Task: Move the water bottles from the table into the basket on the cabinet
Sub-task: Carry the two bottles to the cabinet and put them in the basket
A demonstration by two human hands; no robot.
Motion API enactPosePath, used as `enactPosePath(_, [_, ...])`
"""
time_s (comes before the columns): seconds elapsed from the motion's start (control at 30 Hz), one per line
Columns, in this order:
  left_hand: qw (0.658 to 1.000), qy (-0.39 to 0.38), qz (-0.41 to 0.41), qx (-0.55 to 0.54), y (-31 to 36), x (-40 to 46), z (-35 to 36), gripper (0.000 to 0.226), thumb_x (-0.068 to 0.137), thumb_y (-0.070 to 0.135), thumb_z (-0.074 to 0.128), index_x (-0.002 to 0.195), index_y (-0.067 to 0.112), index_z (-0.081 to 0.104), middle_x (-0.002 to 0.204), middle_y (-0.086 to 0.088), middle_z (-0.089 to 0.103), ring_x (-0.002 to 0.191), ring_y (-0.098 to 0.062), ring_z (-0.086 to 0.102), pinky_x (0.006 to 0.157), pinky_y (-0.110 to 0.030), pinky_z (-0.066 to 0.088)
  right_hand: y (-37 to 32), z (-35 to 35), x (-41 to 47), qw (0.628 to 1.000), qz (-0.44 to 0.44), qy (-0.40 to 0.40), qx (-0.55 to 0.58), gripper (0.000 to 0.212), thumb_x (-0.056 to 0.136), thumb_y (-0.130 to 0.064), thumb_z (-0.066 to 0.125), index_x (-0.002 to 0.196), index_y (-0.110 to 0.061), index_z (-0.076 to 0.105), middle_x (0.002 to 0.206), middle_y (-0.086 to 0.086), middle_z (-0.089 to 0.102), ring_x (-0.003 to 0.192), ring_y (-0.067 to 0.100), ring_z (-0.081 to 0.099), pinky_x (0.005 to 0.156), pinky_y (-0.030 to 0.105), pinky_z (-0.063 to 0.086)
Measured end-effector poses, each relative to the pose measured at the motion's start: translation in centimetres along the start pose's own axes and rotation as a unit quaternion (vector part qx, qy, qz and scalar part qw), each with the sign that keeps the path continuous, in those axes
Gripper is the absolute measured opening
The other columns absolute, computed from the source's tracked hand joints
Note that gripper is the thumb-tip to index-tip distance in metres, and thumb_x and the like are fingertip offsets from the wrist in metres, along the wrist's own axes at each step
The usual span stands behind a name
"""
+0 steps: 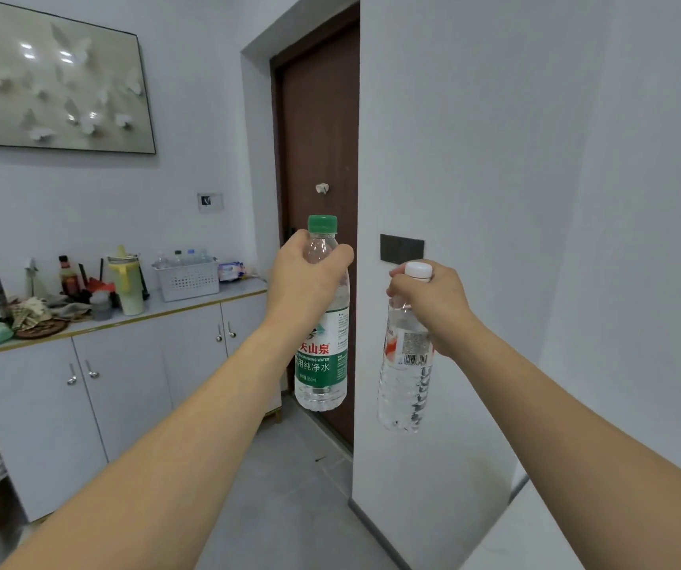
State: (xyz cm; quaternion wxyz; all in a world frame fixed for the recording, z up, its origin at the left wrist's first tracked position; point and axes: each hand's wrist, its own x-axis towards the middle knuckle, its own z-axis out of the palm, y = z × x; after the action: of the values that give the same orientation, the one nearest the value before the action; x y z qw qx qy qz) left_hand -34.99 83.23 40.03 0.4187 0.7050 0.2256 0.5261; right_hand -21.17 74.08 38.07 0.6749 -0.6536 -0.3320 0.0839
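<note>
Both water bottles are clear, glossy plastic: the green-capped bottle (322,322) wears a shiny printed film label, the white-capped bottle (404,364) has ribbed walls. At nine o'clock, the basket (187,279) is matt white perforated plastic on a smooth pale worktop (207,300); the cabinet (125,384) has matt doors with polished metal handles. The door (322,137) looks like dark wood.

Two water bottles held upright in the air, basket waiting on the cabinet.

The green-capped bottle (322,322) with a green label hangs from the left hand (303,277); the clear white-capped bottle (406,364) from the right hand (429,302). The white perforated basket (187,279) on the cabinet (125,364) already contains bottles.
</note>
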Motion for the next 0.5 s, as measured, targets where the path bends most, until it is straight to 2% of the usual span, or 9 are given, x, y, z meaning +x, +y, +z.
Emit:
enactPosePath(0.07, [1.0, 0.011, 0.015, -0.003, -2.0, 1.8, -0.5, 0.02, 0.076, 0.045, 0.066, 0.084, 0.028, 0.064, 0.076, 0.012, 0.07, 0.066, -0.002, 0.065, 0.061, -0.027, 0.049, 1.0, 2.0, 2.1, 1.0, -0.008, 0.003, 0.006, 0.011, 0.072, -0.012, 0.068, 0.077, -0.021, 0.069, 0.07, -0.001, 0.068, 0.061, 0.012, 0.063, 0.061, 0.028, 0.048])
enactPosePath(0.17, [0.999, 0.03, 0.026, 0.007, -5.3, 4.8, -1.4, 0.018, 0.076, 0.047, 0.067, 0.083, 0.03, 0.064, 0.077, 0.015, 0.07, 0.069, -0.002, 0.066, 0.062, -0.026, 0.047, 2.1, 4.9, 6.0, 1.0, -0.021, -0.004, 0.011, 0.012, 0.069, -0.013, 0.068, 0.071, -0.025, 0.067, 0.055, -0.015, 0.064, 0.049, -0.003, 0.061, 0.058, 0.026, 0.047])
enactPosePath(0.33, [0.999, 0.023, 0.005, 0.029, -9.1, 11.4, -2.4, 0.015, 0.077, 0.042, 0.066, 0.083, 0.029, 0.064, 0.077, 0.013, 0.071, 0.068, -0.004, 0.066, 0.064, -0.03, 0.049, 2.4, 10.5, 12.8, 0.999, -0.036, -0.028, 0.008, 0.011, 0.07, -0.014, 0.068, 0.074, -0.025, 0.068, 0.055, -0.025, 0.062, 0.053, -0.017, 0.057, 0.051, 0.02, 0.041])
enactPosePath(0.4, [0.999, 0.026, 0.001, 0.03, -10.5, 14.2, -2.9, 0.015, 0.076, 0.041, 0.066, 0.084, 0.028, 0.064, 0.077, 0.011, 0.072, 0.069, -0.006, 0.067, 0.065, -0.032, 0.051, 2.7, 12.6, 15.2, 0.998, -0.043, -0.034, 0.01, 0.01, 0.069, -0.016, 0.068, 0.074, -0.025, 0.069, 0.058, -0.026, 0.063, 0.055, -0.01, 0.06, 0.05, 0.019, 0.041])
enactPosePath(0.5, [0.999, 0.03, -0.021, 0.032, -13.0, 17.6, -4.0, 0.013, 0.074, 0.04, 0.067, 0.082, 0.03, 0.064, 0.077, 0.011, 0.072, 0.067, -0.006, 0.068, 0.059, -0.028, 0.046, 3.5, 15.8, 17.9, 0.998, -0.044, -0.046, 0.007, 0.01, 0.067, -0.019, 0.067, 0.073, -0.027, 0.07, 0.06, -0.023, 0.064, 0.056, 0.0, 0.061, 0.05, 0.017, 0.042])
